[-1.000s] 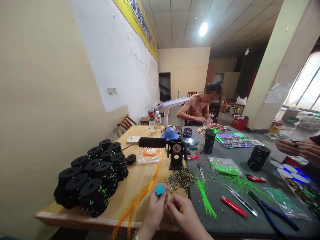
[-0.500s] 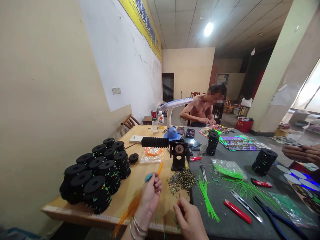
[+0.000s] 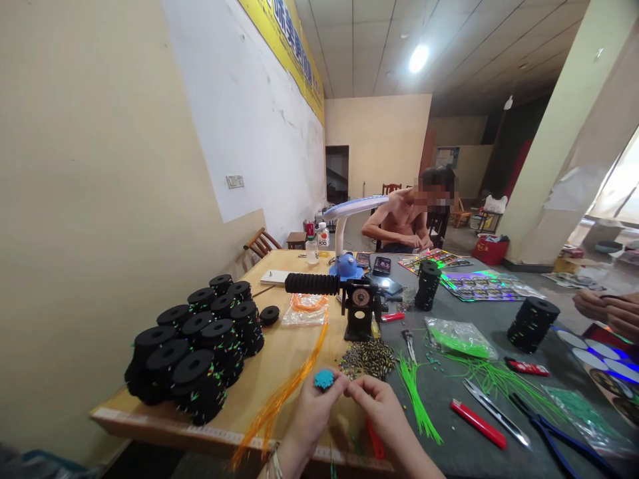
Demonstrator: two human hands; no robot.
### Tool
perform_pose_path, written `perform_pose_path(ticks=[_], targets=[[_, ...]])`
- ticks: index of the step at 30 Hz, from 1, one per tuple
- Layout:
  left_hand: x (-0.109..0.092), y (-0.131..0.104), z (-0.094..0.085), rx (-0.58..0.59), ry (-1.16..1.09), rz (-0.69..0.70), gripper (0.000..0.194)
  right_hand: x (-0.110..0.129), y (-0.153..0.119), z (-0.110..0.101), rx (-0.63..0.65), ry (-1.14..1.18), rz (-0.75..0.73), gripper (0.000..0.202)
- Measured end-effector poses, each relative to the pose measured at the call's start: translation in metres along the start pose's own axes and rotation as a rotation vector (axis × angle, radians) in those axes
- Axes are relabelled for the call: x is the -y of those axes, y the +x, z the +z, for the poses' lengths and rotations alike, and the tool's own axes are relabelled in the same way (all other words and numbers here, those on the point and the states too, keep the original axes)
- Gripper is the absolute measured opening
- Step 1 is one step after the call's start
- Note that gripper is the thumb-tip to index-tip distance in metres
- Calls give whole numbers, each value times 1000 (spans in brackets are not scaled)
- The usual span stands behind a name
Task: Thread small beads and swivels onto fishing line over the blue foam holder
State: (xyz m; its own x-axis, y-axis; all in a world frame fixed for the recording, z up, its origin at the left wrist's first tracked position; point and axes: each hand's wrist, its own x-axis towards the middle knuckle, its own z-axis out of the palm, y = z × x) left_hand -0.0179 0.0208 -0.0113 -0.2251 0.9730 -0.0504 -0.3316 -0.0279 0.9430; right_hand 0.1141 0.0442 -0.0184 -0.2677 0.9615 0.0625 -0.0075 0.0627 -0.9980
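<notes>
My left hand [image 3: 315,411] is closed, with a round turquoise, bumpy-edged piece [image 3: 324,379] held at the thumb and index finger. Beside it, my right hand [image 3: 382,407] is pinched shut, its fingertips meeting those of the left. Whatever lies between the right fingertips is too small to make out. Just beyond both hands sits a pile of small gold-and-black beads [image 3: 373,358]. Long orange strands [image 3: 279,402] run along the table to the left of my left hand. A red object [image 3: 375,440] shows partly beneath my right wrist.
Stacked black foam spools [image 3: 200,332] fill the left side. A black winding device [image 3: 360,309] and a blue-based lamp [image 3: 344,265] stand ahead. Green strands [image 3: 419,406], a red lighter [image 3: 478,423], tweezers [image 3: 496,412] and pliers [image 3: 554,426] lie right. Co-workers sit across and at right.
My left hand has come down and right, with the turquoise piece now facing up. My right hand has risen from the table's front edge, and the fingertips of both hands now meet.
</notes>
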Motion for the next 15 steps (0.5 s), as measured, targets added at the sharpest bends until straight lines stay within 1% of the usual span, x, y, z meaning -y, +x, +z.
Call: perform_pose_path(ticks=[2,4,11,15], targets=[[0,6,-1,-13,92,104,23,1,5,-1,12,-36,6,50],[2,14,-2,-28,131,151,22,2,10,-1,12,-66,7,48],[3,46,-4,-156,95,160,30,-5,24,-1,17,-87,36,36],[1,56,-3,-186,81,154,31,-11,27,-1,12,-93,46,33]])
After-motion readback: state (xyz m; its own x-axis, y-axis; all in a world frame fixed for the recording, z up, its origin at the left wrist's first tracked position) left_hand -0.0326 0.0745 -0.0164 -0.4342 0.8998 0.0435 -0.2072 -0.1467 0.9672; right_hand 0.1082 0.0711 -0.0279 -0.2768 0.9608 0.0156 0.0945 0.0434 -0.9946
